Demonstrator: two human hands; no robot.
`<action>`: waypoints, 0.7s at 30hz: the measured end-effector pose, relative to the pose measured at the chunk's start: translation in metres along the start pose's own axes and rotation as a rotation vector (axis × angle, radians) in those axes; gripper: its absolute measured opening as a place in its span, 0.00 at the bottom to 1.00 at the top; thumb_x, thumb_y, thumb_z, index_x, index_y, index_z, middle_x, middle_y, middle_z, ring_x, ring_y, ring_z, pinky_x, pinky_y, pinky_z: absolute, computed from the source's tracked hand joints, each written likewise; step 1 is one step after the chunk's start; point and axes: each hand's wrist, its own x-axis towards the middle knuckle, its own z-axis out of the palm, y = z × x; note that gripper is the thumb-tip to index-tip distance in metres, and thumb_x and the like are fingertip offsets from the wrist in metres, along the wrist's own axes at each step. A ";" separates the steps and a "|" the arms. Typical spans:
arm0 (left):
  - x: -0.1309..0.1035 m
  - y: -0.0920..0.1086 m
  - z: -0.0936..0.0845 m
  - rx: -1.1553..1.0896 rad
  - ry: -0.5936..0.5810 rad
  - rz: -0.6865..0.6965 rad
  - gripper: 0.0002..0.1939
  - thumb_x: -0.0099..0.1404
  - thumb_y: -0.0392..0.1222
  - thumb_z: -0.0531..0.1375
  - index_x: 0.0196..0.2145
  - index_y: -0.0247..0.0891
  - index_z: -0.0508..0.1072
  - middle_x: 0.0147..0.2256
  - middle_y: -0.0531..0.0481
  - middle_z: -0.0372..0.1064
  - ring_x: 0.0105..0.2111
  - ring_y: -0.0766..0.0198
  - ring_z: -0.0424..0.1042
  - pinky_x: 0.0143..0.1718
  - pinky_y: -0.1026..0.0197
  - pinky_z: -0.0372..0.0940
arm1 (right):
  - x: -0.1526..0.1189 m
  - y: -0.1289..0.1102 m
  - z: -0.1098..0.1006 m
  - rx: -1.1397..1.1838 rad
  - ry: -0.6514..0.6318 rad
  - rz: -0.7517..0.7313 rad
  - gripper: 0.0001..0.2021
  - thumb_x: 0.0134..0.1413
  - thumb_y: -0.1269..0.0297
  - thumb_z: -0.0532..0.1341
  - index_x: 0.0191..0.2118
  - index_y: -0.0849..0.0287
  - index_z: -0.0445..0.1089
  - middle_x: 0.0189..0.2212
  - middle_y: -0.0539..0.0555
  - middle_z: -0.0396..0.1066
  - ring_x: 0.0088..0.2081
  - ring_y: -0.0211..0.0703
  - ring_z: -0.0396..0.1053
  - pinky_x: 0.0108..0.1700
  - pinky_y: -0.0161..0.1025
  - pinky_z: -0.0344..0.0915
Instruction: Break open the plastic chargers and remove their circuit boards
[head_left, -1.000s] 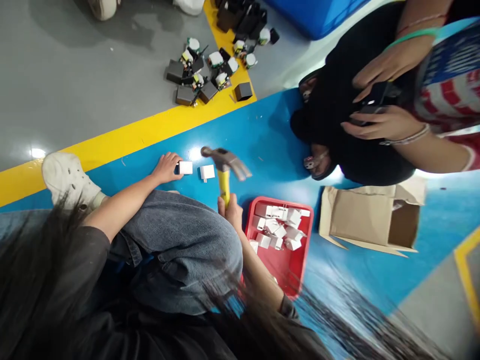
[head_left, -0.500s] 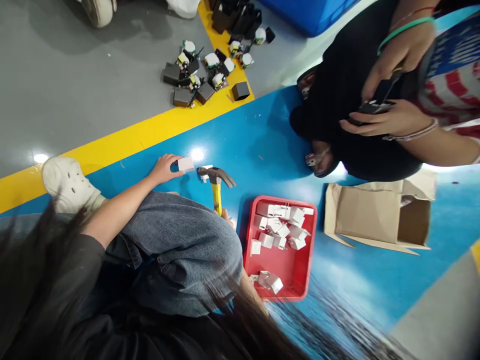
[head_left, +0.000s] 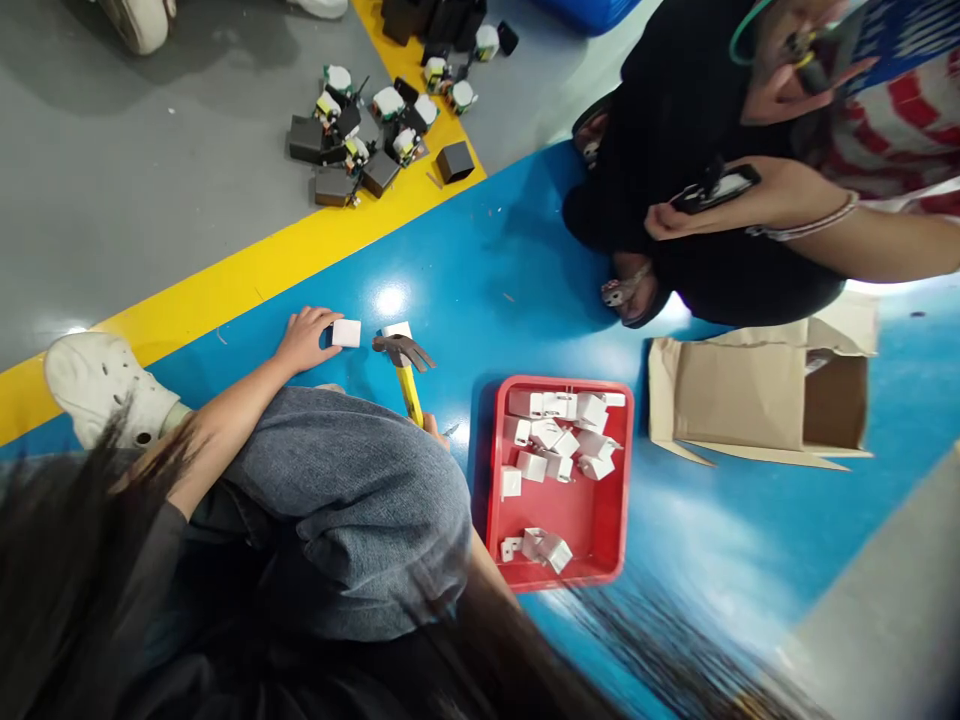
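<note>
My left hand [head_left: 304,340] has its thumb and fingers closed around a small white box-shaped plug adapter [head_left: 346,334], low over the blue floor. My right hand [head_left: 433,430] is mostly hidden behind my knee; it grips the yellow handle of a claw hammer [head_left: 409,385]. The hammer's head lies over or just in front of a second white adapter [head_left: 396,329] on the floor, partly covering it; whether they touch I cannot tell. Right of my knee, a red tray [head_left: 628,480] holds several white adapters [head_left: 551,435], some with pins showing.
Black housings and opened circuit parts [head_left: 360,150] lie in a pile across the yellow line. Opposite me sits a co-worker [head_left: 697,200] holding a black device [head_left: 716,190] and a tool. An open cardboard box [head_left: 739,390] stands beyond the tray. A blue bin [head_left: 592,12] is at the top.
The view has shifted, so the floor items appear further left. The white adapter in my left hand has turned slightly and looks more level. The co-worker's tool hand has lifted off the black device.
</note>
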 end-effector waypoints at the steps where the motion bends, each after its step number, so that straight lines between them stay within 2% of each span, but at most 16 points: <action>1: 0.000 -0.001 0.001 0.006 0.000 0.006 0.31 0.63 0.50 0.60 0.62 0.44 0.64 0.60 0.41 0.62 0.59 0.42 0.58 0.54 0.46 0.55 | 0.004 0.002 0.000 0.005 0.003 0.016 0.24 0.64 0.44 0.44 0.48 0.55 0.67 0.28 0.54 0.72 0.28 0.47 0.70 0.29 0.38 0.62; 4: 0.001 -0.001 0.001 0.003 0.000 0.008 0.32 0.62 0.52 0.60 0.62 0.43 0.62 0.60 0.41 0.62 0.58 0.43 0.58 0.52 0.47 0.55 | 0.014 0.004 -0.001 -0.043 0.003 0.001 0.25 0.63 0.42 0.45 0.48 0.56 0.67 0.27 0.55 0.71 0.27 0.47 0.70 0.28 0.37 0.58; 8: 0.002 0.000 0.000 -0.001 -0.007 0.014 0.28 0.61 0.50 0.62 0.58 0.42 0.66 0.59 0.43 0.64 0.57 0.44 0.59 0.52 0.47 0.55 | 0.028 -0.003 -0.005 -0.173 0.040 -0.105 0.25 0.65 0.46 0.44 0.52 0.58 0.65 0.28 0.55 0.72 0.25 0.44 0.67 0.27 0.35 0.52; 11: 0.002 0.002 0.000 -0.012 0.001 0.013 0.28 0.62 0.49 0.63 0.58 0.43 0.66 0.58 0.43 0.64 0.58 0.45 0.59 0.52 0.47 0.55 | 0.039 -0.006 -0.009 -0.296 -0.035 -0.152 0.19 0.66 0.49 0.47 0.47 0.58 0.66 0.29 0.55 0.73 0.24 0.41 0.65 0.26 0.33 0.46; 13: 0.002 0.002 0.000 -0.020 -0.008 0.004 0.28 0.61 0.49 0.63 0.58 0.42 0.67 0.58 0.43 0.64 0.58 0.44 0.59 0.52 0.48 0.55 | 0.043 -0.005 -0.012 -0.349 -0.036 -0.154 0.17 0.66 0.51 0.48 0.44 0.58 0.66 0.29 0.55 0.73 0.24 0.40 0.64 0.26 0.33 0.43; 17: 0.001 0.003 -0.001 -0.038 -0.012 0.002 0.28 0.62 0.49 0.63 0.58 0.42 0.67 0.59 0.42 0.63 0.58 0.44 0.59 0.51 0.48 0.55 | 0.040 0.000 -0.018 -0.334 0.042 -0.142 0.18 0.67 0.51 0.46 0.44 0.60 0.65 0.27 0.55 0.72 0.23 0.40 0.63 0.26 0.33 0.44; 21: 0.002 0.004 -0.001 -0.042 -0.015 -0.005 0.28 0.61 0.48 0.63 0.57 0.42 0.67 0.58 0.42 0.64 0.58 0.43 0.59 0.51 0.48 0.55 | 0.031 -0.008 -0.026 -0.297 0.071 -0.177 0.19 0.67 0.50 0.46 0.45 0.60 0.66 0.27 0.56 0.72 0.24 0.42 0.65 0.27 0.34 0.47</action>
